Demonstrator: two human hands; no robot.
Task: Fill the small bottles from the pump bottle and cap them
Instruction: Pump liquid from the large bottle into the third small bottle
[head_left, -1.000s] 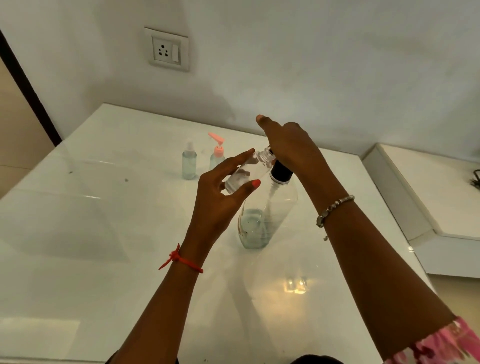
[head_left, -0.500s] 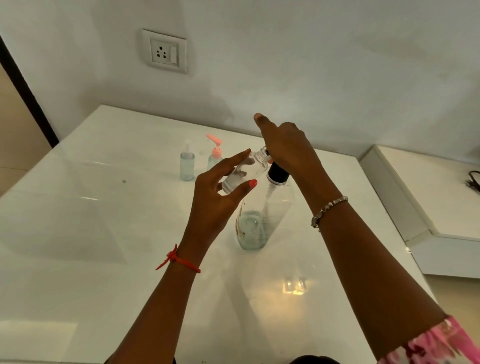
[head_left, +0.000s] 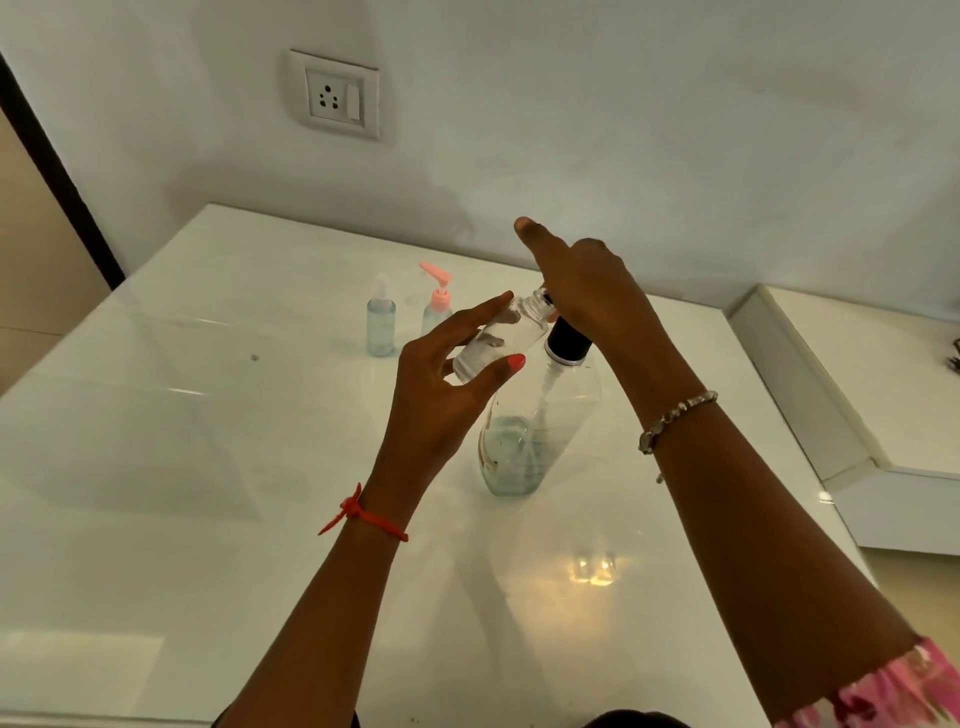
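Beside the pump bottle (head_left: 524, 447), left hand (head_left: 441, 395) holds a tilted small bottle (head_left: 498, 343).

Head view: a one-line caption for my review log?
Left hand holds a small clear bottle tilted at the pump bottle; right hand grips its pump top.

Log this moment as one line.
step: filling | left hand: holds small clear bottle tilted, mouth at spout | right hand: grips pump bottle head | behind: spray bottle, pink-pump bottle, capped, upright on table
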